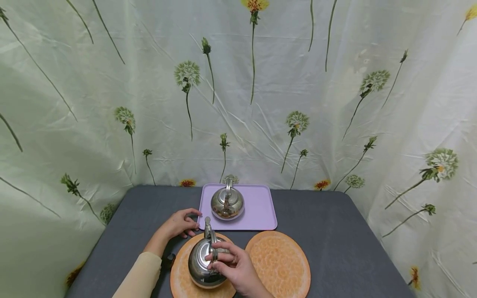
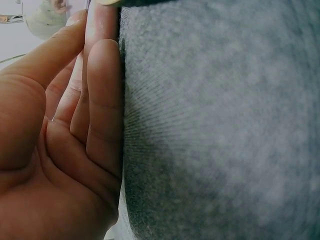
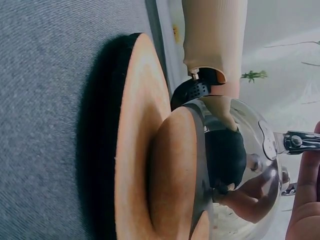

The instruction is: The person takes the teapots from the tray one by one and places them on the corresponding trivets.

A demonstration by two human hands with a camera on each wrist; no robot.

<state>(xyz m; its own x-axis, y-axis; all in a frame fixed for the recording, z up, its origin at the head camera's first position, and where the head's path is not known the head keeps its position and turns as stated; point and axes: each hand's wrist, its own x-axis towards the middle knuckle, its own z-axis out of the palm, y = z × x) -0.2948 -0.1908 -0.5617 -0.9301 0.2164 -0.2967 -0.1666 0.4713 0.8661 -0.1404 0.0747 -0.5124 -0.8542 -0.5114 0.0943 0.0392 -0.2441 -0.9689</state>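
Observation:
My right hand (image 1: 240, 269) grips the upright handle (image 1: 214, 244) of a shiny steel kettle (image 1: 203, 265). That kettle is over the left of two round orange mats (image 1: 179, 285); in the right wrist view its base is low against the mat (image 3: 137, 150), and I cannot tell whether they touch. At the left edge of a lilac tray (image 1: 257, 207), my left hand (image 1: 179, 223) has its fingertips near or on the rim. Its fingers look mostly straight in the left wrist view. A second steel kettle (image 1: 227, 203) stands on the tray's left half.
A second round orange mat (image 1: 277, 265) lies to the right of the held kettle. Everything stands on a dark grey cloth-covered table (image 1: 335, 240). A pale curtain (image 1: 238, 103) with dandelion prints hangs behind and along both sides.

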